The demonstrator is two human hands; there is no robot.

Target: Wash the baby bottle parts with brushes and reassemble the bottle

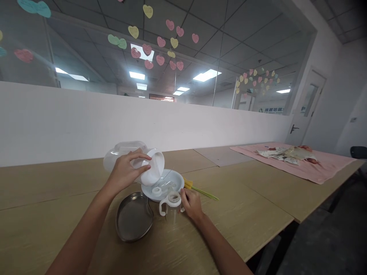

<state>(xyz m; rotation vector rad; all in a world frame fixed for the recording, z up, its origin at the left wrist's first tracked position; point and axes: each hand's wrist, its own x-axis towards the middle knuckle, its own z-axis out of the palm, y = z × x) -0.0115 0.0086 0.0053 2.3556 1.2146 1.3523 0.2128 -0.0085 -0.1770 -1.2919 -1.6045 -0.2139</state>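
My left hand (pixel 129 170) grips a white round container (pixel 155 168), tilted above a white bowl (pixel 177 179). In the bowl lie clear pieces and a small white ring (pixel 156 191). My right hand (pixel 192 202) is closed at the right handle of a clear bottle (pixel 172 214) with a white two-handled collar (pixel 173 199) and an open top. The bottle stands upright in front of the bowl. A metal kidney-shaped tray (pixel 134 217) sits to its left. Behind my left hand is a large clear plastic container (pixel 114 154).
A yellow sponge brush with a green handle (pixel 205 193) lies right of the bowl on the wooden table (pixel 243 214). Farther right, a pink cloth (pixel 321 172) holds a doll in patterned clothing (pixel 292 154). A white wall with glass panels stands behind.
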